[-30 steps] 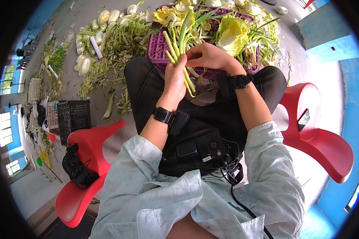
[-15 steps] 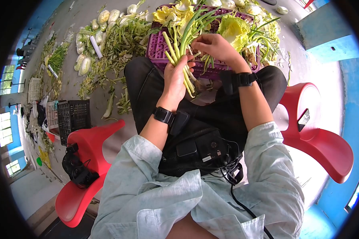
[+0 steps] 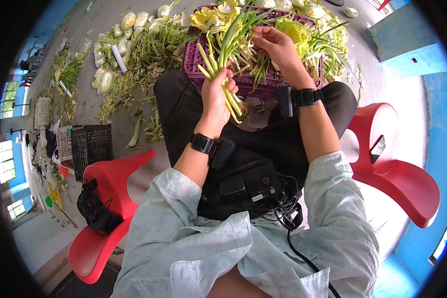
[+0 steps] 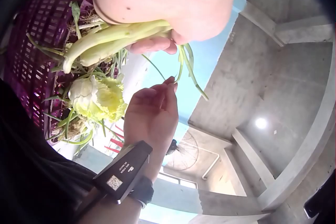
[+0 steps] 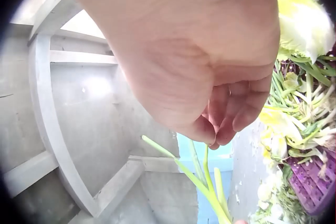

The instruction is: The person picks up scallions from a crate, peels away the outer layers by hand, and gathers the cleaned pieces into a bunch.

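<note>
Two red moulded-plastic stools (image 3: 109,186) stood beside you, one on each side. In front was one purple perforated plastic crate (image 3: 192,58), heaped with leafy vegetables. Your left hand (image 3: 216,98) had its fingers curled closed round one bunch of long pale-green stalks (image 3: 211,60) near the crate's closest edge. Your right hand (image 3: 282,52) pinched one thin green leaf (image 5: 208,169) between thumb and fingertip, its other fingers partly bent.

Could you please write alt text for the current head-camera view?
A seated person's left hand grips a bunch of green stalks while the right hand pinches one of their thin leaves, above a purple crate heaped with leafy vegetables. Red seats stand on both sides, and vegetable trimmings lie on the grey floor.
</note>
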A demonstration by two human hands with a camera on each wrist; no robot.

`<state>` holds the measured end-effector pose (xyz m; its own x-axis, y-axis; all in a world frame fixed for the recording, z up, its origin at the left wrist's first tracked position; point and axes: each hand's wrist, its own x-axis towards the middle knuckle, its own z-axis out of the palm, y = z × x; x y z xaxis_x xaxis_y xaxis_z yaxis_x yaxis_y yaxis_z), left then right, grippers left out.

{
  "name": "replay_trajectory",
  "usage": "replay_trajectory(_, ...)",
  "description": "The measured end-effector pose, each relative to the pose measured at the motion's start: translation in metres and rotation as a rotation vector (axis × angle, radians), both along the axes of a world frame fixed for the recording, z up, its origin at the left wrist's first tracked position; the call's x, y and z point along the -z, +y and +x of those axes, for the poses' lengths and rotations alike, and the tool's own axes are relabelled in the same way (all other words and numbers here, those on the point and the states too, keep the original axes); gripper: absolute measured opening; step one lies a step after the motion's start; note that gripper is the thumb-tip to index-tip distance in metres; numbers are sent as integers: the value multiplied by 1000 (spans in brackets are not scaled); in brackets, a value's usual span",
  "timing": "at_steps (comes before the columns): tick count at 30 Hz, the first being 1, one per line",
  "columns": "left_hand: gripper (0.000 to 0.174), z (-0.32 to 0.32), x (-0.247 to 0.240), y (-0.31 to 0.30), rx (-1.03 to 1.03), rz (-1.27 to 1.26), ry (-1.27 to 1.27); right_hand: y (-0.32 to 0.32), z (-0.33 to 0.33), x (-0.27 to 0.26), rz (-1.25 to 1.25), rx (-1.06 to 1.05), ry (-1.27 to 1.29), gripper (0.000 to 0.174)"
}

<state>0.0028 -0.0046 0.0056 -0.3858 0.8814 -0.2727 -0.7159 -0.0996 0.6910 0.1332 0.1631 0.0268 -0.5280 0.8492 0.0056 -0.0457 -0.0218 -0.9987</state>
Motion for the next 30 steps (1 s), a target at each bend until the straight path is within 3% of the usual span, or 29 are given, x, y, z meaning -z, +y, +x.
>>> replay_trajectory(12, 26, 1, 1, 1, -27, -23, -10, -5, 2, -13, 12, 140, 134, 22)
replay_trajectory(16, 35, -1, 5, 1, 7, -18, 2, 0, 6, -11, -28, 94, 156, 14)
replay_trajectory(30, 29, -1, 5, 1, -48, -80, 23, -3, 7, -14, -144, -84, 408, 4)
